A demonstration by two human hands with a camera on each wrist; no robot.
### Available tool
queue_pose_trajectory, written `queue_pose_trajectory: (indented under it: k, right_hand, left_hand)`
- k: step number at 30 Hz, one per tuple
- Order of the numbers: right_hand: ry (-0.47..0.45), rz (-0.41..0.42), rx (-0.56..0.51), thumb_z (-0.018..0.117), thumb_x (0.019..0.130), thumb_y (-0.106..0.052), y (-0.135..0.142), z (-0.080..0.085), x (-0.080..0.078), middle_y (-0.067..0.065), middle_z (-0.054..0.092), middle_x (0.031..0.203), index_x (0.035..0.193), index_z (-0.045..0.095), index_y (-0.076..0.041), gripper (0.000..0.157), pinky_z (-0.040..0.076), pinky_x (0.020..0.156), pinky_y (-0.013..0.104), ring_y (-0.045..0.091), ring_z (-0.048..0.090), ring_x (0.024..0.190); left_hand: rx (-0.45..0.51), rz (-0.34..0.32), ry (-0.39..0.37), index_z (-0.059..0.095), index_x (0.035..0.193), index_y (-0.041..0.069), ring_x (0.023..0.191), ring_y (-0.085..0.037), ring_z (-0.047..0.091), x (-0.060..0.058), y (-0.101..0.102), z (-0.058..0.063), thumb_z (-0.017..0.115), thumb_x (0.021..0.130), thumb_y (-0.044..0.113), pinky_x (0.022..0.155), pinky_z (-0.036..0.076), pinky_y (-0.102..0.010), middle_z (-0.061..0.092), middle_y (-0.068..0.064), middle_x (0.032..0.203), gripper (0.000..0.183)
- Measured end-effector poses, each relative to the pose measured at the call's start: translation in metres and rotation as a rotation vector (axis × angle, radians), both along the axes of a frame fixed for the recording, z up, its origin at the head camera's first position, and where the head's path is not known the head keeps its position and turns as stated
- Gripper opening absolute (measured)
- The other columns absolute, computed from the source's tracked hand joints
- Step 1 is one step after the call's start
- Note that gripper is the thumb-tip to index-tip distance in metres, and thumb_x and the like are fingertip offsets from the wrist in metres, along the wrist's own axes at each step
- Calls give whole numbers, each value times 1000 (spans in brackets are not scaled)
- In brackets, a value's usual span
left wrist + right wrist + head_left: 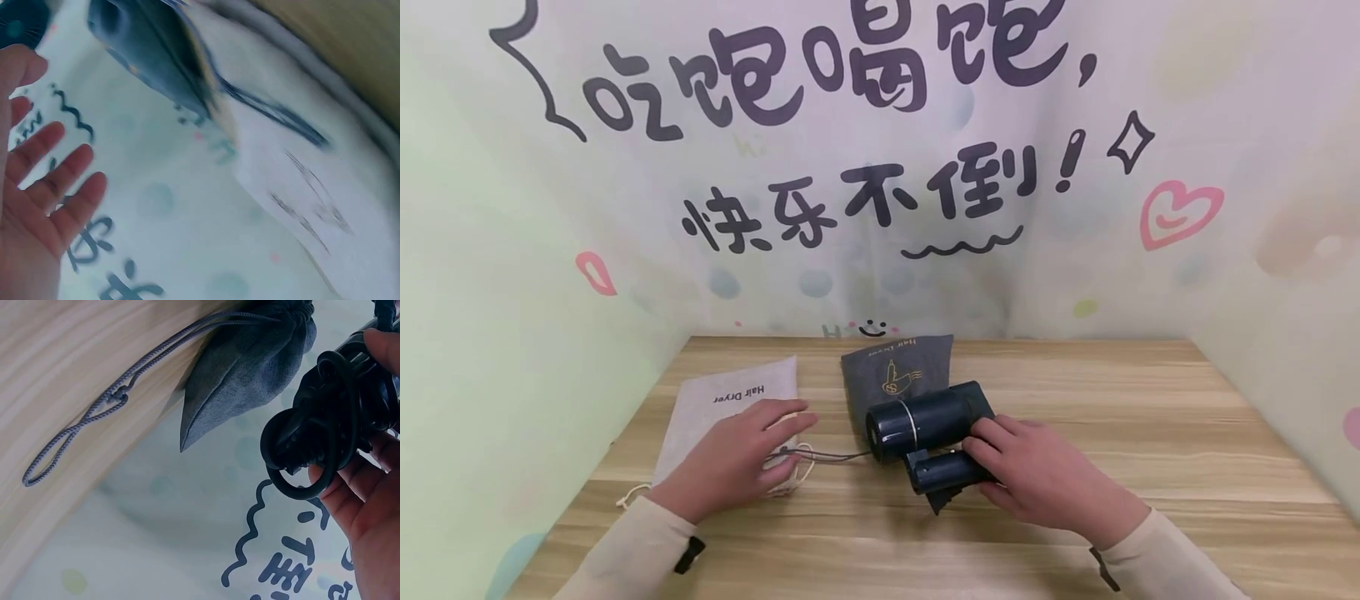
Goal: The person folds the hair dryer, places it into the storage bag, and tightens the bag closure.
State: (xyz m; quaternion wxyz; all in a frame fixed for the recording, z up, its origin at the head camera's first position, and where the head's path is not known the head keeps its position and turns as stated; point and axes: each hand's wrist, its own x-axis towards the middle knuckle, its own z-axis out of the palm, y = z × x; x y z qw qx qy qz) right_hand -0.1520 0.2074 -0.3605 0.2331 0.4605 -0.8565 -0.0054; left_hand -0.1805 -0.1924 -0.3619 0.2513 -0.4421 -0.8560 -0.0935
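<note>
Pale fabric printed with lettering and hearts (857,283) hangs behind a wood-grain table (1090,392) in the head view. On it, the right hand (1041,471) curls its fingers round the right end of a dark blue hair dryer (928,423), whose handle lies alongside the barrel. Behind the dryer, partly covered by it, is a gray pouch (891,375); its drawstring (835,457) runs leftward to the left hand (737,454), over a white bag (700,417). Whether the left fingers touch that cord cannot be told from here.

From the left wrist, the fingers spread loosely and the palm shows nothing held; the pouch and white bag sit apart from it.

From the right wrist, the black power cord (331,425) forms loops between thumb and fingers, gathered against the dryer. Handling this well probably means keeping those loops pinched in with the handle so none springs free, tilting the dryer gently, and steadying the pouch's loose fabric with the left hand.
</note>
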Motion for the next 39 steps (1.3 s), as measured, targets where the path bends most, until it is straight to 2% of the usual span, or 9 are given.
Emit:
queue_pose_trajectory:
  k: [5, 10, 13, 15, 18, 21, 28, 34, 39]
  right_hand:
    - [10, -8, 7, 86, 73, -31, -2, 2, 0, 0, 55, 104, 110, 63, -13, 47, 52, 68, 34, 16, 54, 82]
    - [18, -16, 18, 86, 73, -31, -2, 3, 0, -1, 55, 104, 110, 63, -14, 46, 52, 69, 35, 17, 54, 84]
    - [20, -16, 15, 86, 72, -31, -2, 3, 1, 0, 56, 104, 109, 63, -14, 47, 52, 68, 34, 17, 55, 83]
    - [19, -14, 13, 87, 72, -31, -3, 4, 1, 0, 56, 103, 109, 63, -13, 47, 52, 67, 34, 17, 54, 83]
    - [14, -10, 9, 87, 72, -31, -4, 4, 1, 0, 55, 104, 110, 63, -14, 48, 52, 67, 34, 16, 54, 83]
    - [12, -9, 6, 87, 71, -31, -4, 4, 1, 0, 55, 104, 110, 63, -13, 49, 52, 68, 34, 17, 54, 83]
    - [27, 10, -8, 87, 70, -31, -3, 1, 1, 1, 54, 104, 110, 62, -13, 50, 51, 66, 35, 17, 55, 80]
    - [24, 8, 1, 88, 70, -32, -4, 0, 1, 1, 55, 104, 112, 63, -13, 52, 52, 67, 35, 17, 55, 81]
    - [20, 5, 7, 88, 71, -32, -4, -2, 1, 2, 55, 105, 112, 63, -12, 52, 52, 68, 35, 17, 56, 82]
  left_hand:
    - [-72, 172, -112, 69, 116, 12, 103, -26, 61, 7, -38, -7, 79, 76, 20, 76, 54, -42, 62, -8, 115, 42]
    - [-171, 341, -391, 70, 103, 15, 92, -21, 55, 14, -62, -9, 77, 72, 24, 75, 51, -40, 57, 2, 102, 33]
    - [-206, 376, -546, 66, 101, 16, 86, -17, 55, 14, -70, -13, 78, 68, 26, 74, 51, -40, 57, 4, 101, 37]
    - [-213, 365, -602, 62, 99, 16, 80, -15, 53, 12, -73, -17, 78, 67, 25, 71, 50, -39, 57, 4, 98, 37]
    - [-215, 345, -604, 58, 92, 18, 73, -12, 49, 10, -74, -24, 77, 70, 23, 66, 47, -37, 56, 7, 89, 30]
    - [-212, 336, -558, 56, 86, 20, 69, -11, 47, 8, -76, -29, 76, 75, 21, 63, 45, -36, 54, 9, 81, 23]
    - [-155, 359, -539, 60, 84, 24, 70, -7, 51, 7, -76, -30, 72, 86, 20, 65, 48, -37, 58, 13, 79, 13]
    - [-72, 350, -427, 59, 82, 23, 64, -4, 48, 6, -73, -27, 65, 86, 5, 59, 45, -31, 55, 15, 75, 20]
    - [-43, 297, -307, 58, 77, 24, 64, -3, 47, 3, -70, -26, 64, 83, -4, 57, 44, -29, 53, 16, 75, 30]
